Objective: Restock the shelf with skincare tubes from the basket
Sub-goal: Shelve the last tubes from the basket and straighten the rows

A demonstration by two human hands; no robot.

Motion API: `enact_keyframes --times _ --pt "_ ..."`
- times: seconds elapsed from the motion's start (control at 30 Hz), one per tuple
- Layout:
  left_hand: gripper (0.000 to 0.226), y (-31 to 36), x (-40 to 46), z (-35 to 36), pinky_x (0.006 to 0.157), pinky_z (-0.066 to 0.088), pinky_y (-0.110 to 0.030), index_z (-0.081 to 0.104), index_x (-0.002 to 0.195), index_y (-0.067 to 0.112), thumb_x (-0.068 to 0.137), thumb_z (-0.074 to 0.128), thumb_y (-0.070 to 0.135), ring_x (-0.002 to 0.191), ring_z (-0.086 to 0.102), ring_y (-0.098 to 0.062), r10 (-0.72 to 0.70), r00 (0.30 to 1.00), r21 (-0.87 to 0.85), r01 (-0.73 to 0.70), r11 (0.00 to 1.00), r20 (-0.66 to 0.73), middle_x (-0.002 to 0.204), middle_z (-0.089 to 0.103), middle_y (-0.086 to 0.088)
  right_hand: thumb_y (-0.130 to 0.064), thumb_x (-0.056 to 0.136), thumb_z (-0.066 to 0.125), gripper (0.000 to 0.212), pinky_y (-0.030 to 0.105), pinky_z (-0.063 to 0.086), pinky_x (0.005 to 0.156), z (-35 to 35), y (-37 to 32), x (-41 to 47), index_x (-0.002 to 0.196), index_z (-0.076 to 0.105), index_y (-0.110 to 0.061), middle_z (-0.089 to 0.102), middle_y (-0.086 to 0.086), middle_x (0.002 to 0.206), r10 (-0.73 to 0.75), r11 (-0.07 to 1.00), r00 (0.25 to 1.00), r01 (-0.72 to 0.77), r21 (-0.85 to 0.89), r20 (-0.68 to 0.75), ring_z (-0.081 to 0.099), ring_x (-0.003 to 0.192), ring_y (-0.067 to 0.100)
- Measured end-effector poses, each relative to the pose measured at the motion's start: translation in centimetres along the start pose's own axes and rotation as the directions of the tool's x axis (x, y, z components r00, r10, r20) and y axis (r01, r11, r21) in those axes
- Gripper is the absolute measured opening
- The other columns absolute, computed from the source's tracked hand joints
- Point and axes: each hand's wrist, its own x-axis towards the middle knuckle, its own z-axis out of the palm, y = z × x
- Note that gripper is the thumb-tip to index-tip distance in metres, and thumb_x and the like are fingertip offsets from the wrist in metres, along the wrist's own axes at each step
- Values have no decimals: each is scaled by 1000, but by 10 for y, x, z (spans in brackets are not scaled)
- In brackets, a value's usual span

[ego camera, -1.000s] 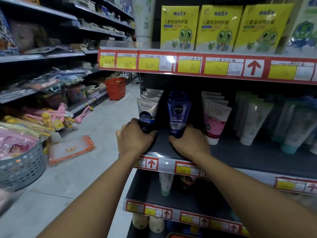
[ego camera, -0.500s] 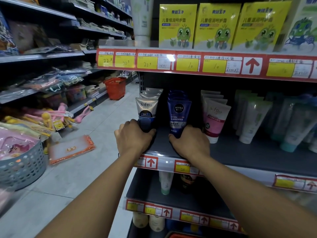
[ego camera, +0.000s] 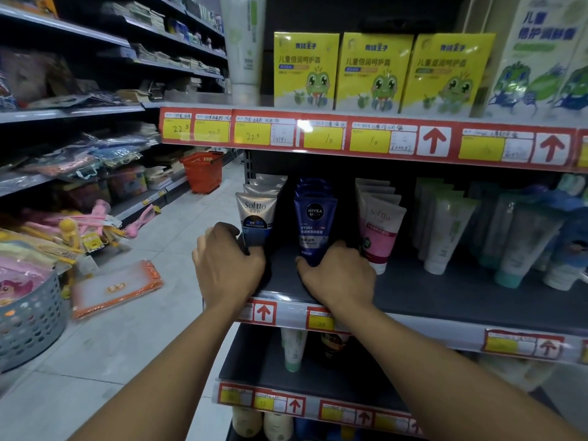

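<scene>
On the middle shelf stand rows of skincare tubes. My left hand grips the bottom of the front silver and blue Softto tube, which stands upright at the shelf's left end. My right hand holds the base of the front dark blue Nivea Men tube, also upright. More tubes of each kind line up behind them. A pink Softto tube stands just right of my right hand.
Pale green and white tubes fill the right of the shelf. Yellow frog boxes stand on the shelf above. A grey basket sits at the left on the floor beside an orange pouch. A red basket stands down the aisle.
Both hands stay on the tube bases; the Softto tube has been set straighter and the two front tubes now stand a little further apart.
</scene>
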Motion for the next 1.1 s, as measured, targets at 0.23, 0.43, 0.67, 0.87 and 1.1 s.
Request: enact_keyframes --times 0.23,0.43,0.67,0.87,1.1 --pt "6 3 -11 -5 71 46 -37 63 84 18 81 68 20 79 52 -19 169 985 -29 -168 985 26 82 59 5 -56 86 48 38 34 53 61 -13 6 -8 78 56 -19 61 -1 73 -26 994 999 29 101 -33 62 68 24" --pt "7 26 -40 -8 57 33 -23 61 81 23 81 67 18 72 52 -9 101 983 -129 -81 988 157 77 59 10 -47 85 48 32 36 55 69 -36 48 -15 75 59 -18 64 3 76 26 995 1000 -25 93 -2 62 73 28" --pt "6 88 -82 10 63 41 -30 60 82 28 78 64 25 78 60 -16 194 908 -181 -134 974 372 83 64 9 -47 85 49 29 35 53 71 -73 119 -11 82 62 -21 64 4 83 129 991 992 -129 31 10 63 81 32" --pt "36 139 -96 38 77 49 -36 56 111 19 84 68 40 104 64 -30 150 876 -51 -143 988 458 112 63 -4 -47 84 52 32 35 54 70 -99 167 2 91 63 -18 68 7 93 186 982 982 -187 6 8 66 86 32" --pt "74 163 -100 76 83 52 -44 40 131 11 79 73 53 116 60 -36 60 909 82 -103 991 412 129 53 -12 -53 88 61 50 32 48 65 -97 198 24 114 53 -11 68 9 108 188 982 980 -189 -4 63 66 97 31"
